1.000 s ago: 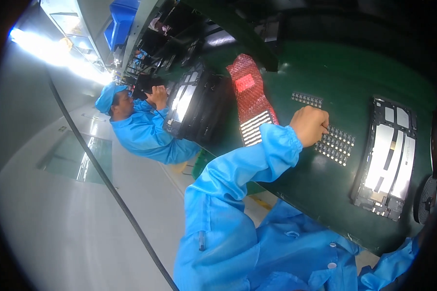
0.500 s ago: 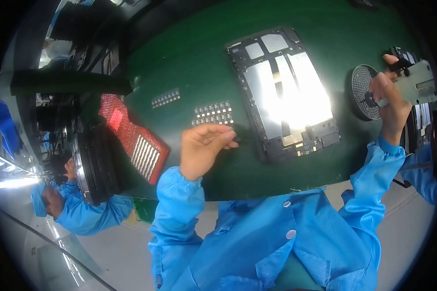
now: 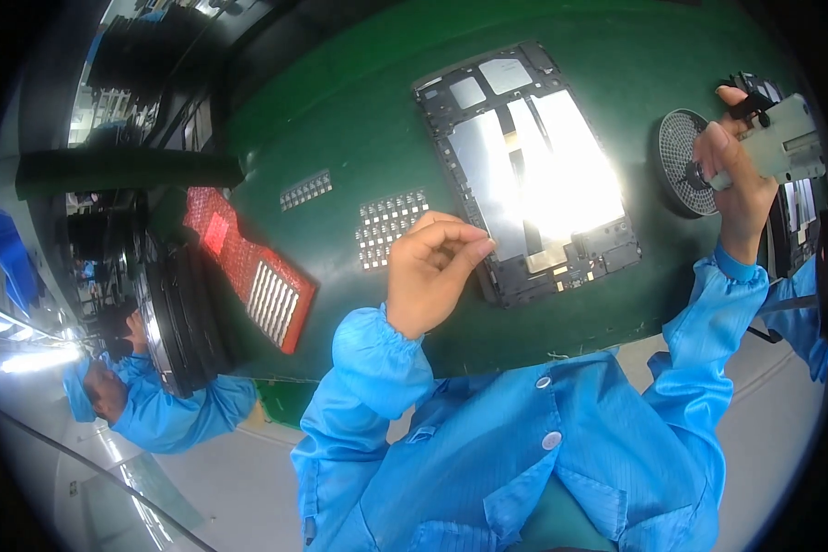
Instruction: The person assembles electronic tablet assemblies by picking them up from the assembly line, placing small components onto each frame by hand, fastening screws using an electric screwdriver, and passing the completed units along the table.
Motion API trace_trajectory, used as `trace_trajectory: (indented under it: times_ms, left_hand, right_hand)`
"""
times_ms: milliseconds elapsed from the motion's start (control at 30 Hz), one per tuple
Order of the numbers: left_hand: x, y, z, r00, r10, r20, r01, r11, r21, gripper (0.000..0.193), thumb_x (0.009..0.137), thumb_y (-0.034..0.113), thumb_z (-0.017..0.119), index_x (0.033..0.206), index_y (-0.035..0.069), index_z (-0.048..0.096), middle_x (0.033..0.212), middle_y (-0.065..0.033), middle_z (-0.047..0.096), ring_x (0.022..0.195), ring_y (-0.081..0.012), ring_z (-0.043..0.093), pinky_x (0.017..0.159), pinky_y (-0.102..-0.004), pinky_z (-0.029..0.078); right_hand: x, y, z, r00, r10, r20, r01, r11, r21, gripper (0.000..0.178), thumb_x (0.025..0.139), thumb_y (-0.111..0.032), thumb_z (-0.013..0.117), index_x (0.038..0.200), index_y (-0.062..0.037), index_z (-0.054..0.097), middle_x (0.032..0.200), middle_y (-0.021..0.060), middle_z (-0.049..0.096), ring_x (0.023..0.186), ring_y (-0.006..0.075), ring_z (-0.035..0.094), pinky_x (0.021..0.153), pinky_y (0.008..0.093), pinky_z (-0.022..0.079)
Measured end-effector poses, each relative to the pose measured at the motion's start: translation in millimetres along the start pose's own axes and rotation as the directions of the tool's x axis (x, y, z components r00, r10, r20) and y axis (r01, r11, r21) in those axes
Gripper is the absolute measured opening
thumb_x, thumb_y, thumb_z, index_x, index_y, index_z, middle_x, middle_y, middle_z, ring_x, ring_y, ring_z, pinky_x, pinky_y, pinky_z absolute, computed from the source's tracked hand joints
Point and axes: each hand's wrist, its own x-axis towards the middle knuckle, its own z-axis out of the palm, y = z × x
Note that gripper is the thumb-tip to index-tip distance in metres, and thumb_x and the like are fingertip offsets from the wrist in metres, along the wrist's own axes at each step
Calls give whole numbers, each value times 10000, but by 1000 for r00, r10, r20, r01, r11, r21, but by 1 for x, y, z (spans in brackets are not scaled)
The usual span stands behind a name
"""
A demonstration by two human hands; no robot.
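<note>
An opened tablet (image 3: 477, 152), with a black frame and shiny silver panels, lies in front of me on the green table. My left hand (image 3: 432, 267) is at its lower left edge, thumb and forefinger pinched together. Whatever sits between those fingertips is too small to make out. Just beyond this hand lies a sheet of small black-and-silver parts (image 3: 391, 219), partly hidden by it. My right hand (image 3: 743, 179) grips a pale grey device (image 3: 782, 138) at the far right, its fingers by the hub of a round perforated grey disc (image 3: 681, 161).
A shorter strip of similar small parts (image 3: 305, 190) lies farther left. Red bubble wrap (image 3: 239, 248) holds a row of silver strips (image 3: 274, 299). Black stacked panels (image 3: 179, 313) stand at the left edge, near a person in blue (image 3: 170, 414). Another tablet (image 3: 800, 221) shows behind my right hand.
My left hand has moved right from the sheet of small parts to the tablet's edge, uncovering more of the sheet. My right hand stays on the grey device.
</note>
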Motion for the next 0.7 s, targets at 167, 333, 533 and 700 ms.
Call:
trace_trajectory:
  times_ms: [167,333,533,700]
  left_hand:
    - [2,1,-5,1000,13,18,-15,988,156,113,746,-65,658,854,-52,627,867,-57,544,714,-87,575,574,-187,464]
    - [-3,4,-1,980,192,50,-193,859,473,158,724,4,701,868,-28,645,860,-82,554,677,-140,573,547,-222,465]
    - [-29,10,3,884,375,280,-455,553,698,426,665,184,770,1013,-16,625,861,-134,542,677,-231,556,575,-317,483]
    - [-19,-3,1,825,417,382,-557,484,674,615,621,242,791,1125,-28,564,851,-134,513,692,-250,532,558,-336,465]
  right_hand:
    - [-1,0,2,1000,-7,-10,7,1000,-19,396,784,-56,628,1118,101,483,603,30,488,476,100,459,489,259,413]
    - [-2,2,1,1000,0,-16,0,1000,-29,400,785,-57,628,1122,101,482,603,29,488,479,101,459,494,259,413]
    - [-1,-1,1,999,9,-50,-13,998,-68,401,785,-58,621,1127,100,483,595,30,481,480,101,453,497,257,411]
    - [-3,-17,14,1000,16,-17,-16,1000,6,419,777,-86,602,1127,108,478,584,38,477,467,106,446,488,259,412]
